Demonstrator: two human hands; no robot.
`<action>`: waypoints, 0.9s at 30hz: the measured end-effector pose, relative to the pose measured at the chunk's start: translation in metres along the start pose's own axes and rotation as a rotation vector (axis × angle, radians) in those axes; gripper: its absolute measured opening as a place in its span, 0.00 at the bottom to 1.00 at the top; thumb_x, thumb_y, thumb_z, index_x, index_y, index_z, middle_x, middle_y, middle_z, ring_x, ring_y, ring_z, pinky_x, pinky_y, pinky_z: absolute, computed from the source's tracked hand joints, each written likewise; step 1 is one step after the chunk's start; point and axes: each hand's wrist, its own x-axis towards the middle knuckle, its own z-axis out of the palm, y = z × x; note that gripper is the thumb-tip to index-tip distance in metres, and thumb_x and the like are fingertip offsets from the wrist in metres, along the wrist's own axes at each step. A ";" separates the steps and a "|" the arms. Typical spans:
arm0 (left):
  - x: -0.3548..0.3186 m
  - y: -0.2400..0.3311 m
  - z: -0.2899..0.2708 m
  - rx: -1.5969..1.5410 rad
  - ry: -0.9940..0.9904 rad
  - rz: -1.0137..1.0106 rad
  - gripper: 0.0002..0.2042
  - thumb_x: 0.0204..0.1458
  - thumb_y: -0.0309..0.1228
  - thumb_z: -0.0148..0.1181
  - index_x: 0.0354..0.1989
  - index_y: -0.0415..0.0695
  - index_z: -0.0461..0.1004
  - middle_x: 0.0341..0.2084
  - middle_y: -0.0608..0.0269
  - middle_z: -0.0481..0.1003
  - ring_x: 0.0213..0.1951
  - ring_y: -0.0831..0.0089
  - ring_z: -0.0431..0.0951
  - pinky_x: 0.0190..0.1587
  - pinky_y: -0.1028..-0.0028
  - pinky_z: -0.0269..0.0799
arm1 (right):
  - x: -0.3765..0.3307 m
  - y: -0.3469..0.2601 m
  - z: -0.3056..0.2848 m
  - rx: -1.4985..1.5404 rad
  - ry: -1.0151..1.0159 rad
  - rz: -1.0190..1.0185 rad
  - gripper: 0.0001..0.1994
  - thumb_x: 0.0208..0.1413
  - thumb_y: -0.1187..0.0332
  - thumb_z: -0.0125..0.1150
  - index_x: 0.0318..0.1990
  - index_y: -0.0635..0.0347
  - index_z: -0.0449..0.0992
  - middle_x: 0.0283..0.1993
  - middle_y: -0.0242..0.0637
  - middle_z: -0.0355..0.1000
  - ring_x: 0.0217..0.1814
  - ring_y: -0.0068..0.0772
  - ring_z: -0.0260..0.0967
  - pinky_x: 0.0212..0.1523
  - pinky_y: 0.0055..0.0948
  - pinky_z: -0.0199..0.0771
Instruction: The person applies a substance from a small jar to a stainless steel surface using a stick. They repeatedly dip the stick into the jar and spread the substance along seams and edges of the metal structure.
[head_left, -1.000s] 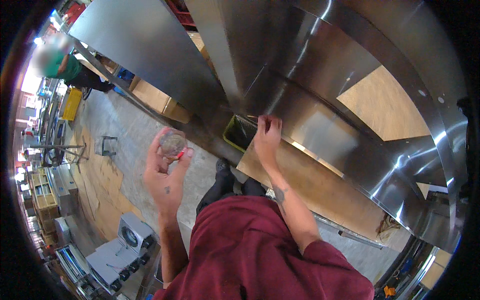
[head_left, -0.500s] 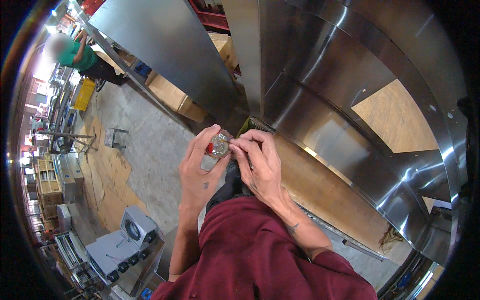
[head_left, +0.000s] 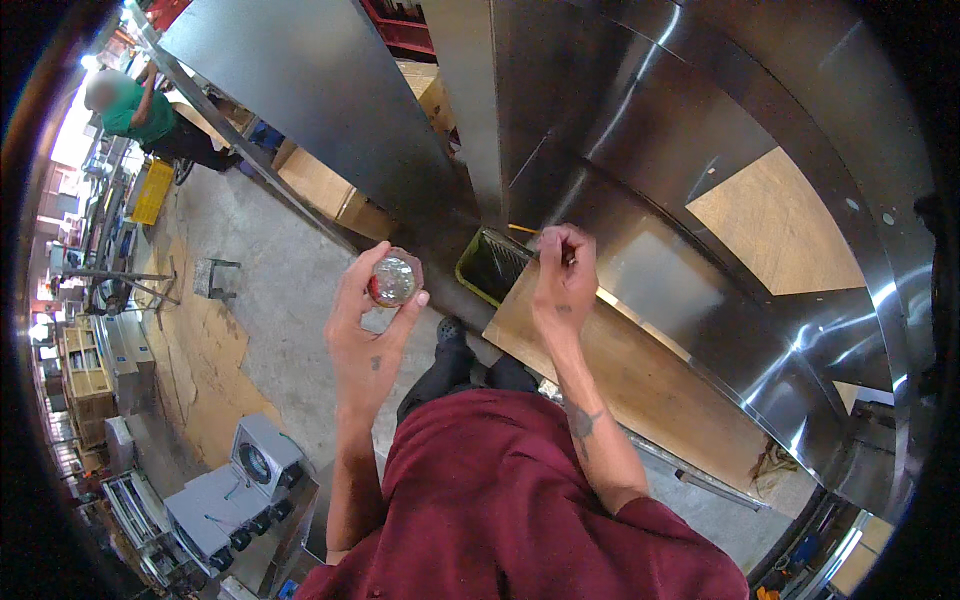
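Note:
My left hand (head_left: 362,318) grips a small round container (head_left: 396,277) with a clear, shiny top and a patch of red on its side. The thumb and fingers wrap round its edge, and the contents are too small to name. Apart from it, to the right, my right hand (head_left: 566,278) is raised above the wooden board with its fingers curled together. Whatever those fingers hold, if anything, is hidden. Just beyond that hand lies a dark tray (head_left: 478,291) with a yellow-green rim.
Large steel panels (head_left: 640,230) rise at the right, beside a long wooden board (head_left: 650,395). Another metal sheet (head_left: 300,90) leans ahead, with cardboard boxes (head_left: 318,185) behind it. A grey metal unit (head_left: 215,500) stands lower left, and a small stool (head_left: 212,278) farther off. A person in green (head_left: 150,115) is far left.
My right hand has left the round container and moved right, over the board. My left hand has shifted slightly left, still holding the container. The dark tray is now more exposed.

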 end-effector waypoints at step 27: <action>-0.002 -0.009 -0.020 -0.027 0.017 -0.052 0.32 0.62 0.18 0.75 0.75 0.41 0.73 0.55 0.60 0.84 0.53 0.75 0.84 0.57 0.72 0.81 | 0.035 0.183 0.013 -0.446 -0.137 -0.291 0.06 0.72 0.73 0.63 0.50 0.66 0.76 0.48 0.56 0.74 0.54 0.65 0.74 0.51 0.58 0.78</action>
